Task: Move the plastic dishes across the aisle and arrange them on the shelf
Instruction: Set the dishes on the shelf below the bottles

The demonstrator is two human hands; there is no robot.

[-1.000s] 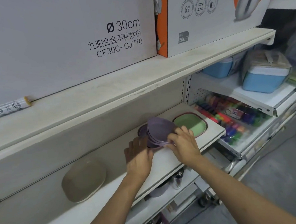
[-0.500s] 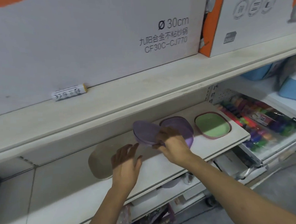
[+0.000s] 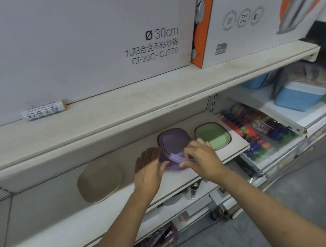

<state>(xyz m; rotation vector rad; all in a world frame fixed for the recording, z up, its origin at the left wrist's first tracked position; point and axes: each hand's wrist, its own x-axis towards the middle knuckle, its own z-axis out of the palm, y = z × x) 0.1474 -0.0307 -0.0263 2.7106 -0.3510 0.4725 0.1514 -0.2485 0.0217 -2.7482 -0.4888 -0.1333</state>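
A stack of purple plastic dishes (image 3: 172, 145) sits tilted on the pale shelf board (image 3: 181, 178). My right hand (image 3: 200, 158) grips the stack's near edge, thumb below and fingers over the top. My left hand (image 3: 149, 167) is at the stack's left side, fingers straight and thumb touching the lower dish. A green dish with a dark red rim (image 3: 213, 136) lies flat just right of the stack. A beige dish (image 3: 99, 180) lies flat further left on the same board.
The shelf above (image 3: 119, 111) overhangs the dishes and carries large white cartons (image 3: 94, 41) and a small white tube (image 3: 43, 110). To the right are coloured markers (image 3: 255, 134) and a blue cool box (image 3: 299, 97). Grey aisle floor (image 3: 308, 200) lies lower right.
The purple dishes, split apart half a second ago, are together again as a tilted stack. My left hand has moved in to touch the stack. The camera has shifted slightly.
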